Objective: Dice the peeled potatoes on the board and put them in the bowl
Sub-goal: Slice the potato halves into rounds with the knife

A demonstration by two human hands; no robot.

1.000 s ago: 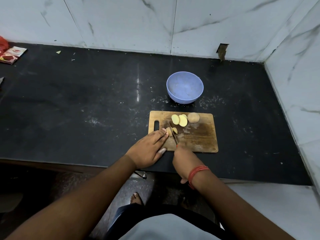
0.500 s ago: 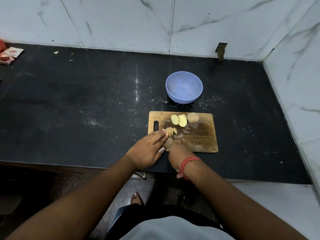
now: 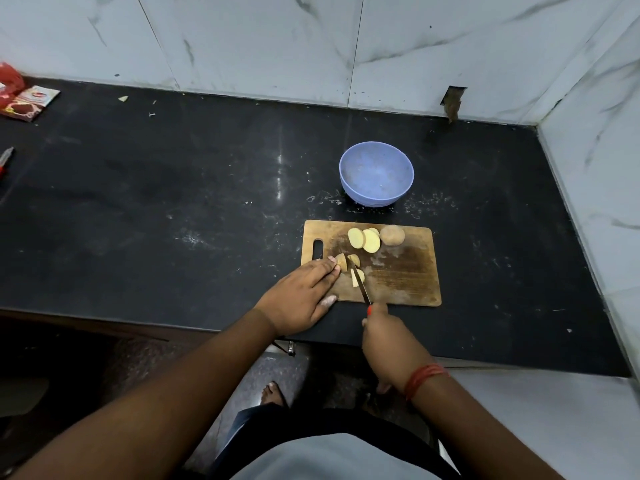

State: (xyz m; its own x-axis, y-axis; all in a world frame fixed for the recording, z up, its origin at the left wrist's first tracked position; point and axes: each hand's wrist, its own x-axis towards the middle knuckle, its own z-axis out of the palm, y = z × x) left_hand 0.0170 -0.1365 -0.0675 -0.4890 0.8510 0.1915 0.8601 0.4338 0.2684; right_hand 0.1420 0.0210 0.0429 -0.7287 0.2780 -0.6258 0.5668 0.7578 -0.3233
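Note:
A wooden cutting board [image 3: 405, 275] lies on the black counter. At its far edge sit pale potato slices [image 3: 365, 239] and a whole peeled potato [image 3: 392, 234]. Near the board's left side lie small cut potato pieces [image 3: 356, 270]. My left hand [image 3: 300, 295] rests flat there, its fingertips touching the pieces. My right hand [image 3: 388, 337] grips a knife [image 3: 362, 287] by its handle, the blade lying across the cut pieces. A blue bowl [image 3: 376, 174] stands beyond the board and looks empty.
Marble walls close the counter at the back and right. Red packets [image 3: 27, 102] lie at the far left, with a small tool [image 3: 5, 159] at the left edge. White specks dot the counter around the bowl.
My right hand has drawn back toward me with the knife, after pushing forward half a second ago. My left hand has stayed on the pieces.

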